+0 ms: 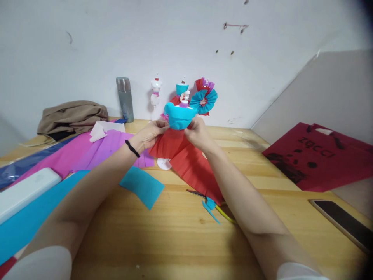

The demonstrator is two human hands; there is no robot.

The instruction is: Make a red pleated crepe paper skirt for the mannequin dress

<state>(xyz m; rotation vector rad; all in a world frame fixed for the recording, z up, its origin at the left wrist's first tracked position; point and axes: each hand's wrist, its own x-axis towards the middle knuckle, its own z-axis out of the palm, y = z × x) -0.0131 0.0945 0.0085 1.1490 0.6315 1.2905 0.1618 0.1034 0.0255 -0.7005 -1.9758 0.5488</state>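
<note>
A small dress-form mannequin is held up between both hands. Blue crepe paper (180,117) wraps its bust, and red crepe paper (170,144) hangs below like a skirt. My left hand (153,132) pinches at the waist's left side, fingertips closed where the blue meets the red. On the other side my right hand (196,132) grips the waist, its fingers partly hidden behind the figure. A wider red crepe sheet (201,171) lies on the table beneath. Near it are a white disc (164,163) and scissors with a yellow handle (225,214), partly hidden under paper and my right arm.
Behind stand a plain mannequin (155,93), others dressed in crepe paper and a blue pleated rosette (204,102). Left are a flask (125,101), brown cloth (71,116), purple crepe (100,149) and a blue piece (142,186). Right are a red bag (320,155) and a phone (344,221).
</note>
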